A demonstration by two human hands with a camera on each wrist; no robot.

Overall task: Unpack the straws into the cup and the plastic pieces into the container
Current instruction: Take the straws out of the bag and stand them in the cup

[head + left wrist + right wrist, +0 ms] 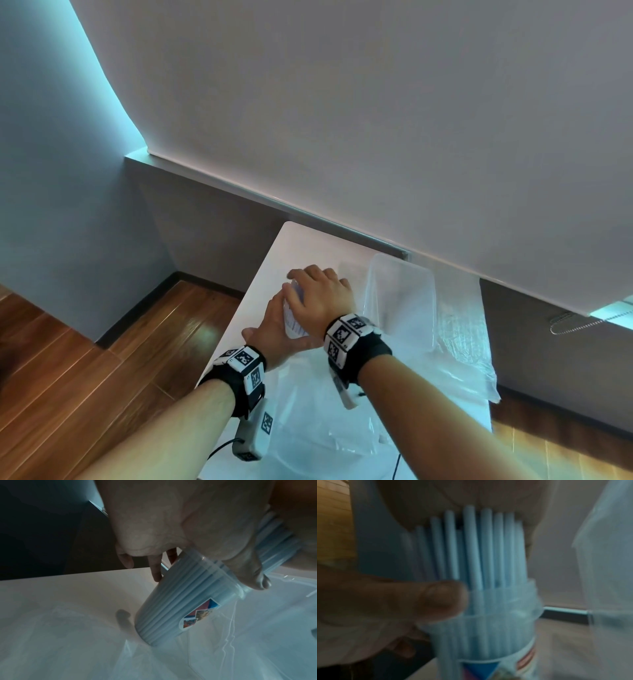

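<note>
A clear cup (292, 320) with a coloured label stands tilted on the white table (274, 253), its base touching the tabletop. It is packed with pale blue straws (474, 547) that stick out above the rim. My left hand (270, 334) grips the cup (171, 608) near the rim, thumb (248, 572) on the near side and fingers behind. My right hand (318, 294) is curled over the upper ends of the straws (278, 538). A clear empty-looking container (400, 287) stands just right of the hands. No plastic pieces can be made out.
A crumpled clear plastic bag (308, 414) lies on the table under my forearms. Another sheet of clear plastic (459, 342) hangs over the table's right side. A grey wall runs close behind the table, and wooden floor (85, 359) lies below on the left.
</note>
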